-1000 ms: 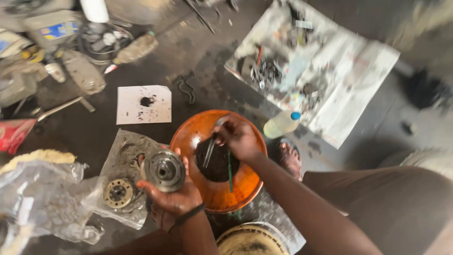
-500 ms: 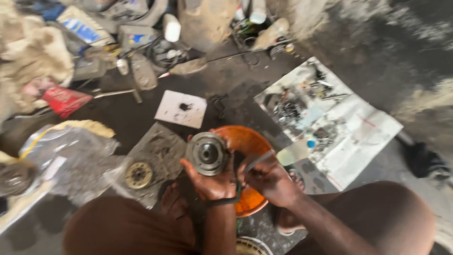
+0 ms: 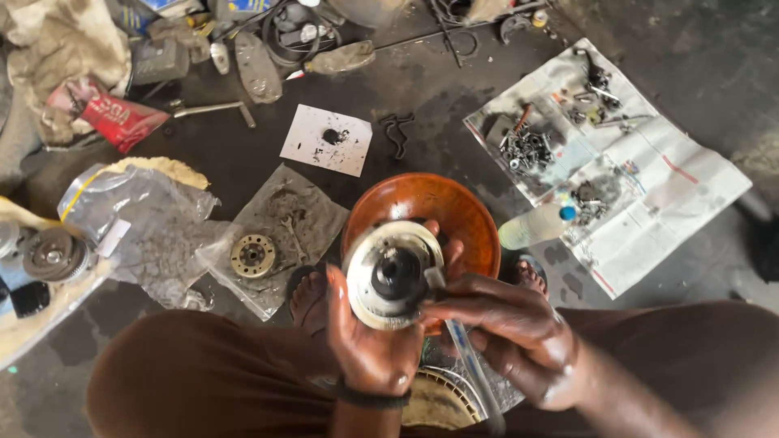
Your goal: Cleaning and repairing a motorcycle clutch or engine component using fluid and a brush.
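Head view: left hand grips round metal hub above orange bowl; right hand pinches thin tool at its centre. Greasy grip: tool could skid off, or hub drop into bowl.

A newspaper strewn with small metal parts lies right. A small toothed ring rests left on grimy plastic; a red packet lies far left.

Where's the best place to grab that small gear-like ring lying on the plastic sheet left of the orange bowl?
Grip the toothed ring by its outer rim, coming straight down from above. It lies flat on the plastic sheet with open space around it, so fingers can pinch across opposite edges; the centre hole also offers a hook point.
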